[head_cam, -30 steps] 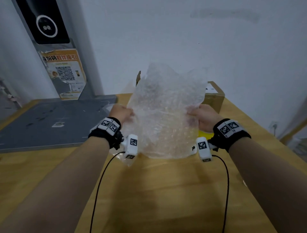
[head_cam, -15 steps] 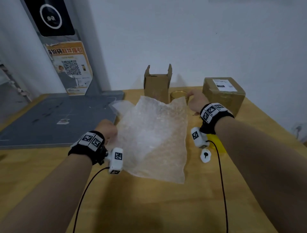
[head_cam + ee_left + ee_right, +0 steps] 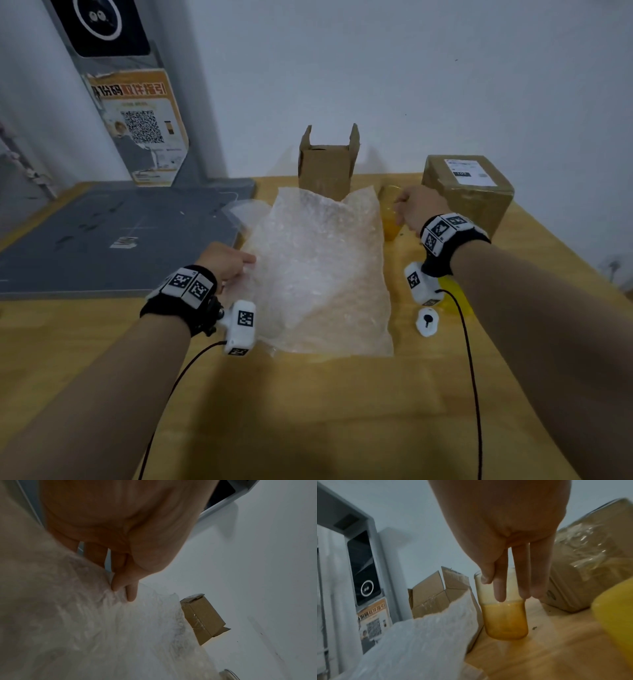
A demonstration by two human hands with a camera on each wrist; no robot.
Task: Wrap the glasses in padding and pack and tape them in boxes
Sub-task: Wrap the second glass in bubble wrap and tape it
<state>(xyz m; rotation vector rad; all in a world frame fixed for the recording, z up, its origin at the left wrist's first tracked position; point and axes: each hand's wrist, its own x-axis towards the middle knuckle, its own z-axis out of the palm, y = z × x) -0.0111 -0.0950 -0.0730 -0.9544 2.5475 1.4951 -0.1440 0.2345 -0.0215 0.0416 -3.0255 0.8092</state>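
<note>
**Wrap is down, going for the glass**

Wooden table (image 3: 308, 411) against a white wall. Near to far:

- Bubble wrap sheet (image 3: 318, 274) now lies spread on the table in front of me; a second ago I had it lifted in both hands. Padding is staged, so the glass comes next.
- My left hand (image 3: 224, 262) still pinches the sheet's left edge, thumb and fingers (image 3: 132, 595) closed on it.
- My right hand (image 3: 416, 209) has let go of the wrap and moved to the amber glass (image 3: 503, 615), which stands upright just past the sheet's far right corner. Fingers (image 3: 500, 592) hang down its side, thumb at the rim. Looks like a top grip, likely not lifted yet.
- Behind: open box (image 3: 327, 164) centre, taped box (image 3: 469, 192) right.

Next, I reckon: glass onto the sheet, roll.
</note>
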